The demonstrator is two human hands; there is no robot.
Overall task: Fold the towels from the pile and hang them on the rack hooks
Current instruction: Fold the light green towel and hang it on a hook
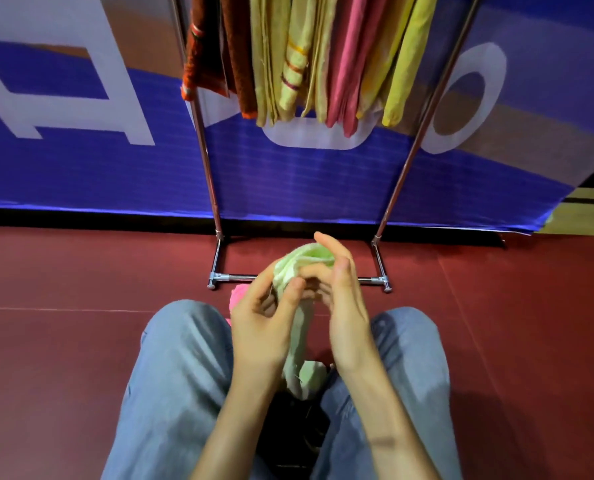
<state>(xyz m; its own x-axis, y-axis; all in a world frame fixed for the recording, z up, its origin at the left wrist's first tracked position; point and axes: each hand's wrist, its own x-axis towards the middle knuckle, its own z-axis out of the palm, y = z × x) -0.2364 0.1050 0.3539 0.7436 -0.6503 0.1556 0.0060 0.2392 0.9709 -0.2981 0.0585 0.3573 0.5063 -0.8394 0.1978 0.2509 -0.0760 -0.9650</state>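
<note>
A pale green towel (295,268) is bunched between both hands above my lap, and its tail hangs down between my knees. My left hand (264,320) pinches its left side with thumb and fingers. My right hand (340,292) curls over its top and right side. A bright pink towel (237,298) peeks out on the floor behind my left hand, mostly hidden. The chrome rack (207,161) stands just ahead, with several folded towels (309,57) in orange, tan, pink and yellow hanging from its top.
A blue and white banner (81,161) stands right behind the rack. The rack's base bar (233,277) lies on the dark red floor (63,341) just past my hands. My knees in blue jeans (184,358) frame the working space.
</note>
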